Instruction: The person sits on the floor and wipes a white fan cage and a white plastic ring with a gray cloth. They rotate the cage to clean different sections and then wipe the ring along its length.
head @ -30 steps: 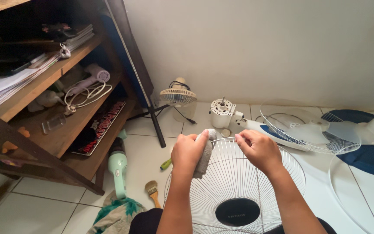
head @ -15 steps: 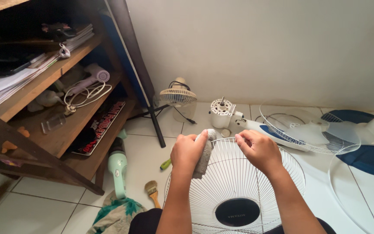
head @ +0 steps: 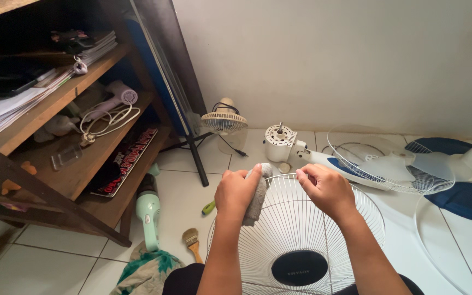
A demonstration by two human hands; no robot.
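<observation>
White wire fan grille (head: pixel 301 235), round, with thin spokes radiating from a dark hub; it stands tilted on the person's lap, its top rim leaning away toward the wall, its face turned to the camera. Left hand (head: pixel 237 192) closed around a grey cloth (head: pixel 258 192), pressing it on the upper left rim; the cloth's long axis runs up and down. Right hand (head: pixel 328 189) pinches the top rim, fingers curled narrow. On the floor beyond: motor (head: pixel 279 142), small fan (head: pixel 224 121), second grille (head: pixel 389 161). Left: brush (head: pixel 192 240), shelf (head: pixel 55 104).
</observation>
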